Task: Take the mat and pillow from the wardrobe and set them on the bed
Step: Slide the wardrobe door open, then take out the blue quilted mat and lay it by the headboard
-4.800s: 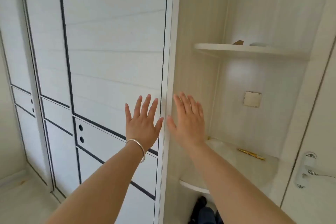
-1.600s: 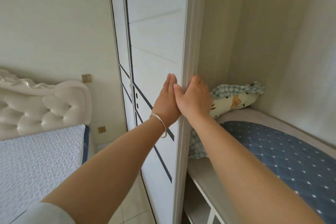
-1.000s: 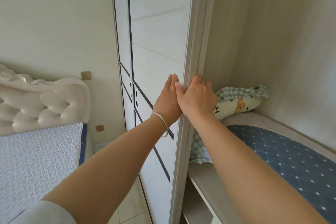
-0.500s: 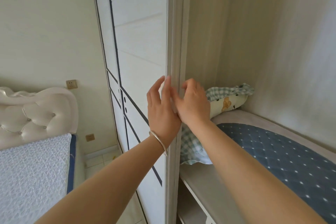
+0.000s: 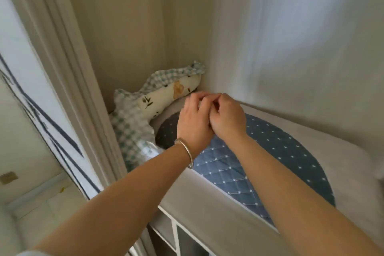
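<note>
One mat (image 5: 259, 158), perhaps one pillow (image 5: 166, 93).

Head view, looking down, close into wardrobe (image 5: 128, 27)

Mat (image 5: 270, 156): blue quilted fabric with small white dots and a diamond stitch pattern, grey border; lies flat on the wardrobe shelf (image 5: 207, 203), its rounded end toward the pillow.

Pillow (image 5: 166, 95): cream cover with leaf and flower print, green-and-white checked frill; propped in the wardrobe's back left corner, leaning over the mat's end.
</note>
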Motion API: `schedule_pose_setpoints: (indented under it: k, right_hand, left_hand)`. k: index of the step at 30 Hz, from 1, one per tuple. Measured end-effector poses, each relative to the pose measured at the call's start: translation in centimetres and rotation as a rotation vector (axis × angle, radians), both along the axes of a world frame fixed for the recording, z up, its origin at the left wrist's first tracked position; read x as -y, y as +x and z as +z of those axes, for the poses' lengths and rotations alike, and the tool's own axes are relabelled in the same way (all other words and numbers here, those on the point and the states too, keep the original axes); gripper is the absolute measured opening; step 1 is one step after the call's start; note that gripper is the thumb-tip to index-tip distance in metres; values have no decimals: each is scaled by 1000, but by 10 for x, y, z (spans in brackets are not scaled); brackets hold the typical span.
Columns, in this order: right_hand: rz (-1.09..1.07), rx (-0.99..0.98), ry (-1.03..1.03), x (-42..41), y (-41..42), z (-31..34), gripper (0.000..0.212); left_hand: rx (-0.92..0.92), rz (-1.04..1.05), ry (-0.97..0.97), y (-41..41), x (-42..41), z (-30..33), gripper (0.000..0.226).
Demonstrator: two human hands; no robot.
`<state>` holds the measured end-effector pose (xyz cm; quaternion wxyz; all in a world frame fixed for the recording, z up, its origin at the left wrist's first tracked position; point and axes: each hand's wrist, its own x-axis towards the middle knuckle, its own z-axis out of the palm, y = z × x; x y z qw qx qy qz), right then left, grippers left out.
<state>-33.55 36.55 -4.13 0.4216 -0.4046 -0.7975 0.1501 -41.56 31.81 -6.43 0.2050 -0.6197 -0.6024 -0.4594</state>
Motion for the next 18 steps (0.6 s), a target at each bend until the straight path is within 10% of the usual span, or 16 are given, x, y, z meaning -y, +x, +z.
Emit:
schedule_pose_setpoints:
  k: [18]
  right_hand:
    - [-291, 648, -254, -192, 106, -123, 61]
  left_hand:
    - [606, 294, -982, 29, -125, -117, 89]
